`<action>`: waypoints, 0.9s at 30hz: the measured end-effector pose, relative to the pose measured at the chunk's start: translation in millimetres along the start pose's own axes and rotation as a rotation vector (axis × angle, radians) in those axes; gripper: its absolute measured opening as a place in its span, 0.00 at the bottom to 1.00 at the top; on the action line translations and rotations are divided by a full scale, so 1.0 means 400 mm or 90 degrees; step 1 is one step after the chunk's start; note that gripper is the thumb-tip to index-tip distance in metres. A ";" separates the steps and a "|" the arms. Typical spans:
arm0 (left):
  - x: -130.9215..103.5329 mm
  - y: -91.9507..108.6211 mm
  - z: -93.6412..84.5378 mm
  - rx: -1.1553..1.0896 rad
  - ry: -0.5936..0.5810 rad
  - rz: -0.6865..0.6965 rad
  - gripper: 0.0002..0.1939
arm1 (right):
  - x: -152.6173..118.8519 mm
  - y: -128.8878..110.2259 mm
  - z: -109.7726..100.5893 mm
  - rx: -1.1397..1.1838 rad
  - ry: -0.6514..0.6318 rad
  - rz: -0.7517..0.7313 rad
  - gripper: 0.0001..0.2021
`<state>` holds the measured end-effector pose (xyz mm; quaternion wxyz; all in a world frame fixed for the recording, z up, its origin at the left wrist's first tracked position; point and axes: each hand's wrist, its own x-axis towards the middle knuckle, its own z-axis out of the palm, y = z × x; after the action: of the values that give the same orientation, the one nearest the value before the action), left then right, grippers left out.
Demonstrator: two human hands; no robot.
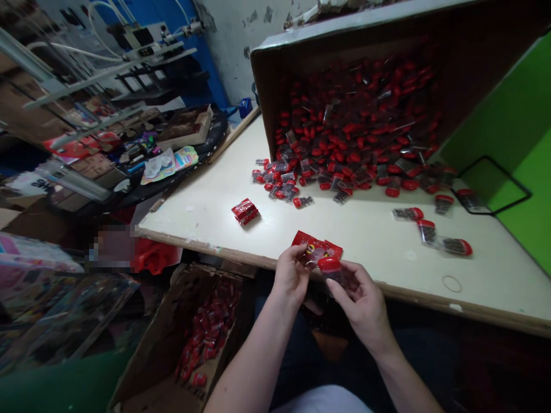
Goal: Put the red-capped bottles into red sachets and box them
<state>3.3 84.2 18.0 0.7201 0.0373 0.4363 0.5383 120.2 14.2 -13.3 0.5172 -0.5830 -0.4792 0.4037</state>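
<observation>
Near the table's front edge my left hand [294, 272] pinches a red printed packet [333, 249] with a clear part. Close beside it, my right hand [359, 292] holds a small red-capped container [330, 267] in clear wrap, its cap up against the packet. The fingers of both hands are bent around these things. Further left on the table lies a small stack of folded red packets [245, 211]. To the right are several loose wrapped red-capped containers [427, 232].
A large cardboard box [266, 103] on its side spills many red-capped containers onto the white table [193, 218]. Below left, an open carton [146, 355] holds red packets. A rubber band [451, 283] and black wire frame [519, 198] lie right; a machine [142, 51] stands left.
</observation>
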 end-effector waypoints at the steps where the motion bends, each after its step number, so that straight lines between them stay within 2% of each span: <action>1: -0.003 -0.004 0.000 0.007 -0.004 0.006 0.02 | 0.001 0.000 0.001 -0.002 -0.002 0.001 0.16; 6: -0.012 -0.020 0.002 0.027 -0.037 0.018 0.06 | 0.006 0.005 -0.004 0.006 0.004 0.014 0.16; 10: -0.002 -0.010 0.006 0.006 -0.035 0.013 0.10 | 0.003 0.010 -0.009 0.020 0.015 0.018 0.17; 16: 0.008 0.003 0.017 -0.044 0.004 -0.012 0.08 | -0.002 0.002 -0.008 0.036 0.026 0.018 0.17; 27: 0.008 -0.008 0.014 -0.028 -0.028 0.010 0.13 | 0.000 -0.017 -0.002 0.033 0.025 0.013 0.16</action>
<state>9.6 87.8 17.8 0.7260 0.0365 0.4083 0.5522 120.0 14.2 -6.2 0.5374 -0.5818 -0.4526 0.4098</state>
